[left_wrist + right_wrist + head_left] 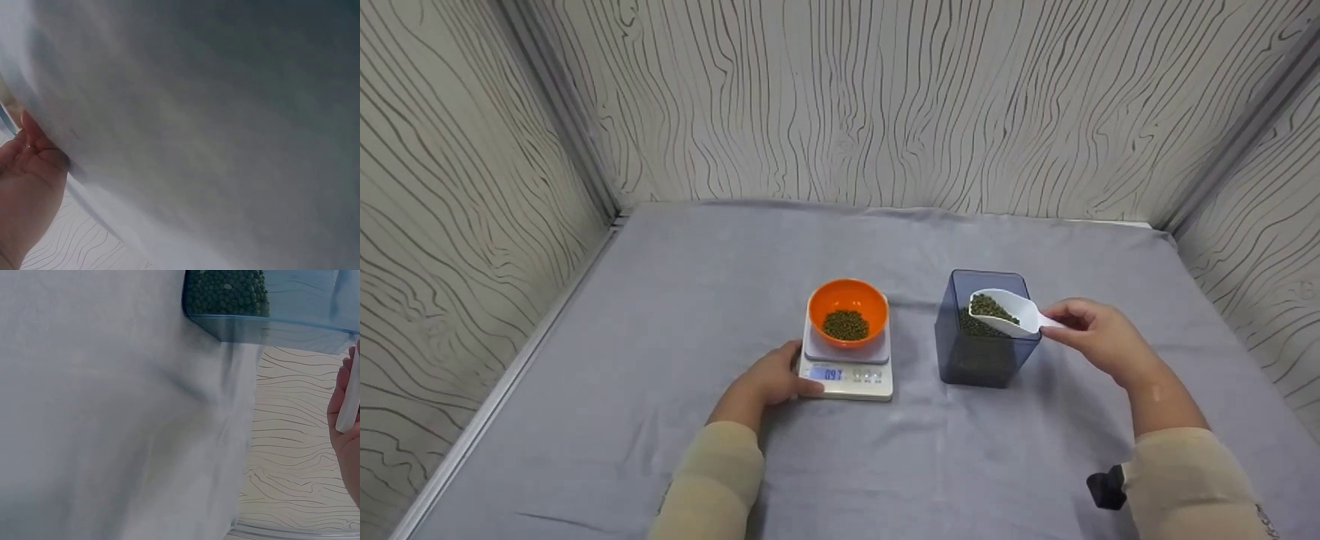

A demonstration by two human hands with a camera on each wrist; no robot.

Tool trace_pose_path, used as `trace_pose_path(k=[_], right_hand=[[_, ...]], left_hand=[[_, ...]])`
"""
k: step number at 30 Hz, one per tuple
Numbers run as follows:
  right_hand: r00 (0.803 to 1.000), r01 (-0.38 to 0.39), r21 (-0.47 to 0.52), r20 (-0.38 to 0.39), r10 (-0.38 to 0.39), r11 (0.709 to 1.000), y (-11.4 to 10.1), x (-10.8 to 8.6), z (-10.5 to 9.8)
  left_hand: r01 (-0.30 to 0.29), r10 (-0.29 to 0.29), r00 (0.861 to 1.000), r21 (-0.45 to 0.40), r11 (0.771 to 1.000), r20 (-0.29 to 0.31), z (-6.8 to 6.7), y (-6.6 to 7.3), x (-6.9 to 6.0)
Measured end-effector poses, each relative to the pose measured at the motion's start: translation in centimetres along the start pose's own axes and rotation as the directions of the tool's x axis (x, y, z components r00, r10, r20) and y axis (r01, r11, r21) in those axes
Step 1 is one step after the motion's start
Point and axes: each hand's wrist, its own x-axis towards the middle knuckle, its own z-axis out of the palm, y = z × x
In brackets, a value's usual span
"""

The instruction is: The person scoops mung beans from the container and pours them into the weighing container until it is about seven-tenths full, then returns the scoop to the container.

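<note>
Seen from the head, a grey cloth (660, 315) covers the table, and a kitchen scale (847, 388) sits around its middle, nearer the near edge than the far one. The person's left hand (771, 375) grips the scale at its near left corner, thumb over the front. On the scale stands an orange bowl (849, 294) with green beans (846, 325) in the bottom. Off towards the table's right edge is a bluish clear container (979, 367), also holding beans. The right hand (1099, 339) pinches the handle of a white scoop (1024, 306), which carries beans over the container's mouth; I can't tell whether it touches the rim.

At the left wrist, cloth fills most of the view; the left hand shows at the left side, its hold largely cut off.

At the right wrist, the container shows at the top, beans against its wall, and the right hand holds the scoop's handle.
</note>
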Motion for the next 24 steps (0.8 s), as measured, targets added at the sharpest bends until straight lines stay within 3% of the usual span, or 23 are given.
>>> trace_pose_path(k=[7,13,24], right_hand=[[1.000,0.018,0.070,-0.011,-0.018,0.997,0.0,-0.2,0.3],[0.998,0.054,0.042,-0.045,-0.052,0.998,-0.9,0.1,0.2],[0.994,0.098,-0.040,-0.043,-0.099,0.994,-5.5,1.6,1.3]], left_hand=[[-0.017,0.017,1.000,-0.007,1.000,0.012,-0.1,0.1,-0.1],[-0.020,0.021,1.000,-0.016,1.000,0.015,-0.1,0.2,-0.1],[-0.007,0.008,1.000,-0.022,1.000,0.012,-0.1,0.2,-0.1]])
